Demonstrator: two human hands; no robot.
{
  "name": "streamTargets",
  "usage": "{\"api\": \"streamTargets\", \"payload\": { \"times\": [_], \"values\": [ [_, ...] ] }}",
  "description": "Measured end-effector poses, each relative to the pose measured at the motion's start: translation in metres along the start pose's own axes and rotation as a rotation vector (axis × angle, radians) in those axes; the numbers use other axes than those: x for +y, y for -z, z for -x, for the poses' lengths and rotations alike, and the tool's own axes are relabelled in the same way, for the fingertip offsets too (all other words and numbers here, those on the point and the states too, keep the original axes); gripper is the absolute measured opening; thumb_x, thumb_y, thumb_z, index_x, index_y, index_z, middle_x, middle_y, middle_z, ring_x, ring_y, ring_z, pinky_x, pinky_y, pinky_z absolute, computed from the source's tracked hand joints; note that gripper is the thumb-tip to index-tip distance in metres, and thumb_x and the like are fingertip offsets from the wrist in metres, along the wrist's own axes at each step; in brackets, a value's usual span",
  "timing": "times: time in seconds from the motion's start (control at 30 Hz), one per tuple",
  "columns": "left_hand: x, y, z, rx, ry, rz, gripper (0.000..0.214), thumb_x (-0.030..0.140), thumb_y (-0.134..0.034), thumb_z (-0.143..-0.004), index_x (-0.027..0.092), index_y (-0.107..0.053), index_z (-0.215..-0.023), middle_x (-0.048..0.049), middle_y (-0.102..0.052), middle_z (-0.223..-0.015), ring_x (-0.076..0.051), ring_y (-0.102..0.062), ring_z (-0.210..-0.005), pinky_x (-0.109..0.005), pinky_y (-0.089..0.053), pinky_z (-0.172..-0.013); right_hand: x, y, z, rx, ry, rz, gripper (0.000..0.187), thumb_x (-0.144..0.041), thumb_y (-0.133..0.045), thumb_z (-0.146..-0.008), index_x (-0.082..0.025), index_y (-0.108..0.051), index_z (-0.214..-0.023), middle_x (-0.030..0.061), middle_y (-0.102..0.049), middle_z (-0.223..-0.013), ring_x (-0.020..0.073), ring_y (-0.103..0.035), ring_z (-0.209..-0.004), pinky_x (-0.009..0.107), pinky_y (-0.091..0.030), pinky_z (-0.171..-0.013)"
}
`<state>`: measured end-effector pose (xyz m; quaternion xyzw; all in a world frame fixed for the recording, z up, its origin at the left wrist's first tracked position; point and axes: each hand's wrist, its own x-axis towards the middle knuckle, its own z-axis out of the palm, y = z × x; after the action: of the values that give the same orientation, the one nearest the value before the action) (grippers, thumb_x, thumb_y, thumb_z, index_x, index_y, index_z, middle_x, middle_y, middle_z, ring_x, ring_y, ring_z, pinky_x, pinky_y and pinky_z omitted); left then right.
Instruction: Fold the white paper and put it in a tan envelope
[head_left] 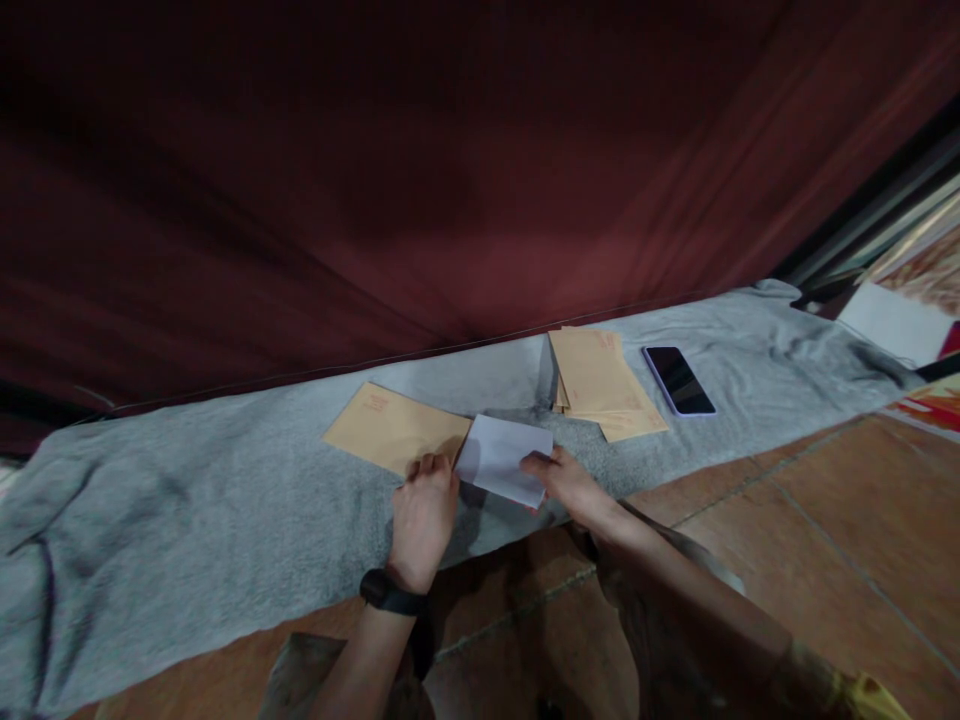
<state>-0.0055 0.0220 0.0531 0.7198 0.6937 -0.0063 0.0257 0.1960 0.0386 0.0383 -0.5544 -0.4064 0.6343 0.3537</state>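
A tan envelope (401,428) with faint red print lies on the grey cloth, its right end towards the middle. My left hand (426,505), a dark watch on its wrist, has its fingers curled on the envelope's near right edge. White folded paper (504,458) is gripped at its right side by my right hand (568,482), thumb on top and the other fingers hidden beneath. The paper's left edge meets the envelope's right end; whether it is inside or just against it I cannot tell.
More tan envelopes (596,375) lie in a loose stack to the right. Beyond them rests a phone (679,381) with a purple edge. The grey cloth (247,490) runs along a dark red curtain (480,200). Brown floor tiles (817,510) show in front.
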Motion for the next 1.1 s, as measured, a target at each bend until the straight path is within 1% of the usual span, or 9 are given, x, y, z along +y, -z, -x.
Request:
{"api": "streamTargets", "payload": {
  "times": [0.17,0.3,0.4,0.53,0.63,0.73,0.87,0.93,1.1],
  "values": [
    [-0.003,0.000,-0.003,0.032,0.002,0.014,0.026,0.020,-0.037,-0.099,0.017,-0.064,-0.098,-0.0089,-0.070,-0.101,-0.022,-0.068,-0.091,-0.031,-0.048,-0.067,0.017,-0.014,0.000,0.062,0.058,0.044,0.018,-0.039,-0.059,-0.077,-0.021,-0.062,-0.078,0.0000,-0.061,-0.058,0.0166,-0.057,-0.048,0.026,-0.047,-0.041],
    [-0.005,0.003,-0.005,0.004,0.018,0.026,0.024,0.020,-0.041,-0.097,0.017,-0.064,-0.096,-0.0086,-0.070,-0.099,-0.022,-0.069,-0.092,-0.031,-0.048,-0.068,0.032,-0.030,0.010,-0.010,0.045,-0.002,0.027,-0.043,-0.060,-0.077,-0.021,-0.062,-0.093,0.0003,-0.064,-0.066,0.0174,-0.060,-0.051,0.028,-0.051,-0.041],
    [-0.004,0.006,-0.005,-0.028,0.031,0.018,0.024,0.020,-0.041,-0.097,0.017,-0.065,-0.099,-0.0092,-0.071,-0.100,-0.023,-0.068,-0.095,-0.031,-0.048,-0.068,0.033,-0.036,0.017,-0.091,-0.013,-0.069,0.034,-0.044,-0.062,-0.076,-0.019,-0.060,-0.099,-0.0002,-0.066,-0.067,0.0163,-0.060,-0.048,0.027,-0.052,-0.041],
    [-0.001,0.007,-0.004,-0.030,0.021,0.008,0.025,0.020,-0.040,-0.097,0.017,-0.064,-0.101,-0.0093,-0.071,-0.103,-0.023,-0.068,-0.095,-0.031,-0.049,-0.069,0.027,-0.037,0.022,-0.189,-0.115,-0.127,0.032,-0.045,-0.064,-0.078,-0.017,-0.059,-0.093,-0.0008,-0.065,-0.060,0.0145,-0.059,-0.044,0.025,-0.051,-0.042],
    [0.001,0.007,-0.005,-0.019,0.003,-0.012,0.025,0.020,-0.039,-0.097,0.017,-0.064,-0.103,-0.0102,-0.070,-0.102,-0.024,-0.068,-0.097,-0.032,-0.050,-0.070,0.023,-0.038,0.025,-0.236,-0.201,-0.122,0.029,-0.044,-0.066,-0.080,-0.017,-0.059,-0.085,0.0004,-0.066,-0.060,0.0145,-0.061,-0.046,0.025,-0.052,-0.043],
    [0.004,0.007,-0.006,-0.023,-0.018,-0.048,0.025,0.018,-0.041,-0.096,0.015,-0.063,-0.106,-0.0119,-0.069,-0.104,-0.026,-0.067,-0.101,-0.033,-0.052,-0.070,0.019,-0.036,0.026,-0.258,-0.264,-0.094,0.023,-0.040,-0.066,-0.081,-0.018,-0.060,-0.077,0.0008,-0.066,-0.060,0.0136,-0.061,-0.046,0.023,-0.052,-0.043],
    [0.008,0.008,-0.009,-0.002,-0.047,-0.069,0.025,0.014,-0.041,-0.095,0.013,-0.064,-0.106,-0.0132,-0.068,-0.103,-0.028,-0.068,-0.099,-0.034,-0.054,-0.070,0.011,-0.026,0.020,-0.320,-0.310,-0.048,0.016,-0.030,-0.061,-0.081,-0.018,-0.063,-0.070,0.0019,-0.068,-0.059,0.0137,-0.062,-0.047,0.022,-0.052,-0.045],
    [0.009,0.008,-0.011,-0.006,-0.057,-0.087,0.026,0.013,-0.041,-0.095,0.012,-0.065,-0.105,-0.0142,-0.068,-0.102,-0.029,-0.068,-0.098,-0.034,-0.054,-0.069,0.007,-0.020,0.016,-0.354,-0.333,-0.021,0.019,-0.026,-0.057,-0.081,-0.017,-0.065,-0.067,0.0033,-0.069,-0.058,0.0130,-0.060,-0.046,0.021,-0.051,-0.045],
    [0.012,0.006,-0.014,-0.007,-0.084,-0.107,0.027,0.009,-0.042,-0.092,0.011,-0.067,-0.103,-0.0163,-0.068,-0.102,-0.029,-0.068,-0.099,-0.035,-0.055,-0.070,-0.001,-0.012,0.007,-0.378,-0.398,0.034,0.023,-0.018,-0.051,-0.082,-0.016,-0.065,-0.065,0.0047,-0.069,-0.056,0.0125,-0.057,-0.042,0.022,-0.050,-0.045]
  ]
}}
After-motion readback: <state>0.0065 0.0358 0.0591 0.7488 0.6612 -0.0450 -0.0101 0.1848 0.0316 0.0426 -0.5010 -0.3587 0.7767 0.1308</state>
